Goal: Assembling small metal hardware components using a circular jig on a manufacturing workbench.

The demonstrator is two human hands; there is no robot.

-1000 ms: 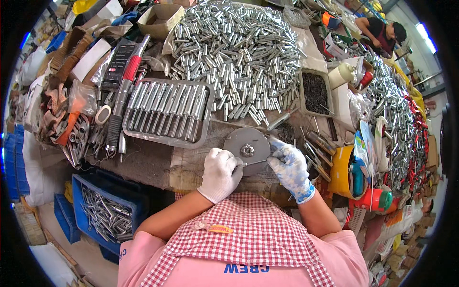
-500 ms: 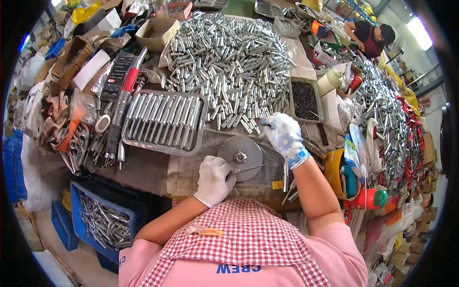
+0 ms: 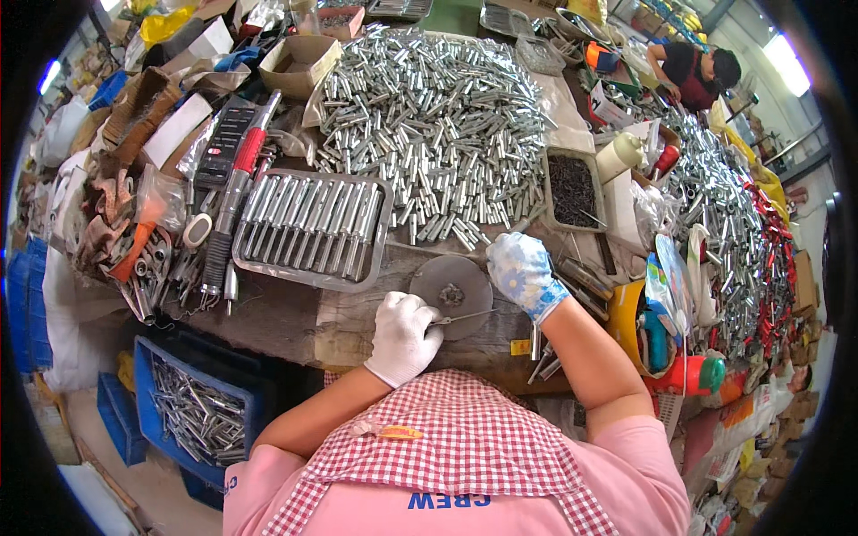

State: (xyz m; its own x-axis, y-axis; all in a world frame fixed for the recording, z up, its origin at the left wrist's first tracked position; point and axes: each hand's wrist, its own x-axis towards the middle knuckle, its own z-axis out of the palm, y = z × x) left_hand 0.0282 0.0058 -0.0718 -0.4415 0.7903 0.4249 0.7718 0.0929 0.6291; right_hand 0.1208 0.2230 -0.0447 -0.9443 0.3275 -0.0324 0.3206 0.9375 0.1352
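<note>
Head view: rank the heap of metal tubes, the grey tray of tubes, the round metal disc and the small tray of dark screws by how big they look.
1. Heap of metal tubes, by far the largest.
2. Grey tray of tubes.
3. Round metal disc and small tray of dark screws: these look about alike, and the screw tray lies farther from the camera, so I would not rank them.

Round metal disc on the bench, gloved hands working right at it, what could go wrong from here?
The left hand holds a thin metal rod against the round metal disc; the rod might slip and jab the glove. The right hand rests by the heaped pile of metal tubes, so a nudge could roll tubes onto the disc. Loose parts near the bench edge may fall.
</note>
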